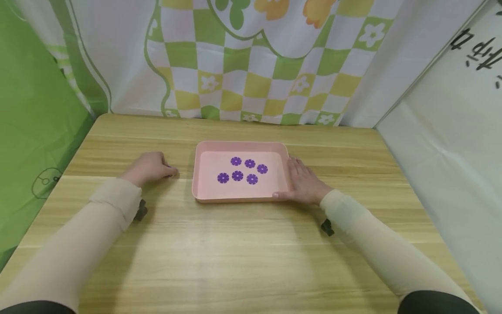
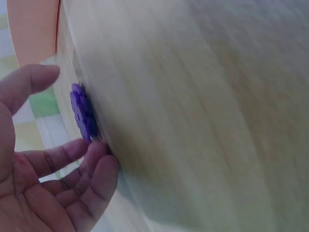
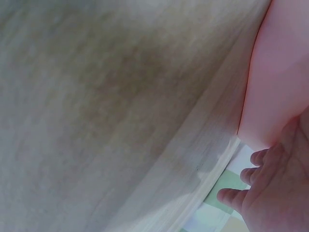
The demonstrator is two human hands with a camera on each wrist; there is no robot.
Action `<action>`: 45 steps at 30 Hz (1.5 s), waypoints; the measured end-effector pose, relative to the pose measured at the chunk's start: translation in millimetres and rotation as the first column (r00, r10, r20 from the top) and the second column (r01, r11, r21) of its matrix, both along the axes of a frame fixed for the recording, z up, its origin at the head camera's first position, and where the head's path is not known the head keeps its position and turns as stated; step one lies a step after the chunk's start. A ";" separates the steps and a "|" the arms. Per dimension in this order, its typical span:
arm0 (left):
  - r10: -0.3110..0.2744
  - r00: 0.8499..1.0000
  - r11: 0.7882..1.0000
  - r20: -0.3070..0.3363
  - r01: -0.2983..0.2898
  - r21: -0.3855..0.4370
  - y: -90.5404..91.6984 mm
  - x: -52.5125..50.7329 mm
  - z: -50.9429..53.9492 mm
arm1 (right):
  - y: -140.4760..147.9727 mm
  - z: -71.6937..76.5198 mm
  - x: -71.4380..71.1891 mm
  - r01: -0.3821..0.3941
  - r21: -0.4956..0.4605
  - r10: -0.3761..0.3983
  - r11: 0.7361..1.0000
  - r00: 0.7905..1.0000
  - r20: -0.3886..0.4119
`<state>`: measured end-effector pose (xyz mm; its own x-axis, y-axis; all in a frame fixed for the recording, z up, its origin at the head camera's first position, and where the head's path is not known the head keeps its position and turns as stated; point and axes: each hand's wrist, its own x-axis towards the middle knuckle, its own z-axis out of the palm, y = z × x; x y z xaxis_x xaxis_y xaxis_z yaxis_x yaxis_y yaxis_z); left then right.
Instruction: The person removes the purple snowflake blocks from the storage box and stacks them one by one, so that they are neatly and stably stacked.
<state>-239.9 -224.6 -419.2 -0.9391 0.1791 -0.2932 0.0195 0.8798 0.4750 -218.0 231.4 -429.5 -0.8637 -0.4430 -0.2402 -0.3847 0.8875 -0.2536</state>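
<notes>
Several purple snowflake-shaped discs [image 1: 237,175] lie flat inside a shallow pink tray [image 1: 201,192]. To the left of the tray, my left hand [image 1: 150,168] is low over the table. In the left wrist view its bent fingertips touch the lower end of a purple disc [image 2: 83,113] at the tabletop, while the thumb stays apart from it. My hand mostly covers this disc in the head view. My right hand [image 1: 307,183] rests against the tray's right wall, fingers extended along it and thumb at the front right corner. The right wrist view shows those fingers [image 3: 236,195] beside the pink wall.
The tray stands on a light wood-grain table [image 1: 219,257]. Behind the table hangs a checked green, yellow and white cloth [image 1: 259,78]. A green sheet [image 1: 35,109] borders the left side, and a white sheet [image 1: 455,131] with black writing borders the right.
</notes>
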 end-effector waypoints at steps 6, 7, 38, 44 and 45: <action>-0.005 1.000 0.999 -0.011 0.005 -0.034 7.2 -0.1 3.6 | 1.0 -0.2 -0.7 0.005 -0.001 -0.005 1.000 1.000 0.008; -0.010 1.000 0.999 -0.014 0.009 -0.034 7.2 -0.3 3.5 | 0.9 -0.5 -0.6 0.004 0.001 -0.004 1.000 1.000 0.008; -0.099 0.995 0.994 -0.024 0.098 -0.054 12.1 0.3 11.5 | -1.4 3.6 1.4 -0.005 0.004 0.005 1.000 1.000 0.010; -0.092 0.996 0.994 -0.010 0.091 -0.067 13.3 -0.1 11.6 | -1.0 3.5 1.1 -0.005 0.000 0.005 1.000 1.000 0.012; -0.094 0.996 0.993 -0.012 0.093 -0.069 13.3 -0.3 11.3 | -1.0 3.3 1.1 -0.006 -0.001 0.006 1.000 1.000 0.011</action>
